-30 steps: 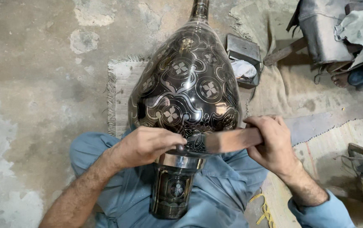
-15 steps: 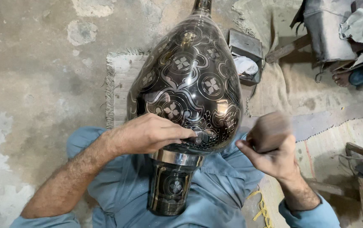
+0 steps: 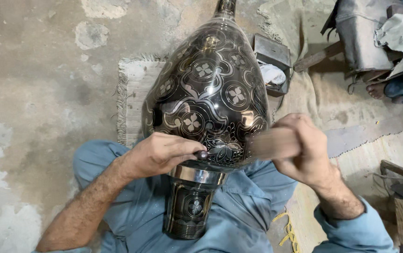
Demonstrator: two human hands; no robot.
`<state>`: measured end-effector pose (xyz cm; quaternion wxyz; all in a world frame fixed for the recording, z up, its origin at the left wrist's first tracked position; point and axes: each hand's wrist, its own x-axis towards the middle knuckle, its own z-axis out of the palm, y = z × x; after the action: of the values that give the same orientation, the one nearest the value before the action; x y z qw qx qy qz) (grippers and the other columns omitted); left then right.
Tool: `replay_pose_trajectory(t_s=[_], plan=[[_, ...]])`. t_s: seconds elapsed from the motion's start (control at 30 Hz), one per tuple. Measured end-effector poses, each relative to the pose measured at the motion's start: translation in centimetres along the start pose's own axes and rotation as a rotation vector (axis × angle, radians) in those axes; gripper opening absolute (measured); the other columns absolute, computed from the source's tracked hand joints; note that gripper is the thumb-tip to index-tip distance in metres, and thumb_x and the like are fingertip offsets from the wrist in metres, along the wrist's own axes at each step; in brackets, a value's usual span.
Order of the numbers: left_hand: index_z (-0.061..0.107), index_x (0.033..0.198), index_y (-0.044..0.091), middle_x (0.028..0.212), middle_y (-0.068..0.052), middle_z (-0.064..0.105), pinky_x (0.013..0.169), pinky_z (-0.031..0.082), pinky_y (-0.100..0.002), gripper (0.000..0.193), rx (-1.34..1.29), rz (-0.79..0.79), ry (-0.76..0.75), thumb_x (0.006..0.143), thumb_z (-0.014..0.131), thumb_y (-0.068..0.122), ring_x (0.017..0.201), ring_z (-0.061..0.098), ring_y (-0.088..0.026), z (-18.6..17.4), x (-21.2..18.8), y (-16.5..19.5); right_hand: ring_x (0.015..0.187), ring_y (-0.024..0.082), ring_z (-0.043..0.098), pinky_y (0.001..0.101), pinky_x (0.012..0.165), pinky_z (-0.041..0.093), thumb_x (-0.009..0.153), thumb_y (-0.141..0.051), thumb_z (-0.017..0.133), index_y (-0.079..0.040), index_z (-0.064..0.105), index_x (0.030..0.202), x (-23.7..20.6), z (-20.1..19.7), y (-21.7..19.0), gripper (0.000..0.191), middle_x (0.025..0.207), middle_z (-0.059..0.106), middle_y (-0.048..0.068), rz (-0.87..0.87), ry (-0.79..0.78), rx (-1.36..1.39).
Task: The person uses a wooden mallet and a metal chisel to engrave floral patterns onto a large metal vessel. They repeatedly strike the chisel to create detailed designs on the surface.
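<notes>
From the head camera, looking straight down: a large dark metal vase with engraved silver floral medallions lies across the person's lap, its narrow neck pointing away toward the top of the frame and its ringed foot resting between the blue-clad legs.

The left hand is clenched around a small dark chisel — only the tool's rounded end shows past the fingers, and it sits against the vase's lower belly, right where the pattern turns to leaves. The right hand is closed around a wooden mallet, which is blurred, so its exact shape is hard to make out; its end is just beside the vase's right flank, near the chisel but not plainly touching it.

Under the vase lies a fringed woven mat on a rough concrete floor. Beyond the vase's right shoulder stands a small dark metal box with pale cloth in it. At the far right edge, another person's bare foot shows below heaped grey fabric.
</notes>
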<state>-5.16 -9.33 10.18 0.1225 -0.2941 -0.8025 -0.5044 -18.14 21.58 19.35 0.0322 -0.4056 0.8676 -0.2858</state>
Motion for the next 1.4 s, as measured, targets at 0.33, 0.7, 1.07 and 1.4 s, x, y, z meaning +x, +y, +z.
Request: replay_pose_trajectory(t_s=[0.33,0.7,1.07,1.4], plan=[[0.064,0.117,0.004,0.098,-0.010,0.075,0.077,0.064,-0.036,0.030,0.083,-0.174,0.226,0.091,0.076,0.002,0.090,0.077,-0.027,3.5,-3.4,-0.4,0.088,0.027,0.068,0.0475,0.087,0.043,0.061,-0.013,0.079,-0.009,0.065,0.111,4.7,-2.8,-3.4,0.053,0.091,0.069,0.006,-0.395,-0.138,-0.374],[0.067,0.119,-0.001,0.106,-0.012,0.080,0.079,0.065,-0.028,0.027,0.021,-0.409,0.604,0.093,0.073,0.000,0.096,0.079,-0.017,8.7,-4.7,1.3,0.080,0.025,0.071,0.0496,0.079,0.046,0.074,-0.018,0.074,-0.009,0.059,0.104,9.0,-3.2,-7.9,0.035,0.083,0.070,0.004,-0.447,-0.372,-0.517],[0.044,0.123,0.000,0.115,-0.017,0.067,0.093,0.064,-0.035,0.033,-0.369,-0.354,1.164,0.099,0.062,-0.012,0.107,0.073,-0.025,13.8,-2.7,2.2,0.055,0.019,0.069,0.0448,0.065,0.052,0.101,-0.029,0.060,-0.003,0.056,0.106,13.9,0.7,-10.8,0.026,0.062,0.067,0.004,-0.432,-0.722,-0.981],[0.044,0.133,-0.003,0.110,-0.012,0.066,0.080,0.056,-0.021,0.046,-0.299,-0.530,1.231,0.096,0.072,-0.002,0.099,0.067,-0.012,15.0,-4.0,1.5,0.050,0.014,0.066,0.0389,0.047,0.049,0.099,-0.027,0.063,-0.001,0.062,0.094,15.0,2.7,-17.6,0.027,0.059,0.067,0.006,-0.796,-0.553,-0.673]])
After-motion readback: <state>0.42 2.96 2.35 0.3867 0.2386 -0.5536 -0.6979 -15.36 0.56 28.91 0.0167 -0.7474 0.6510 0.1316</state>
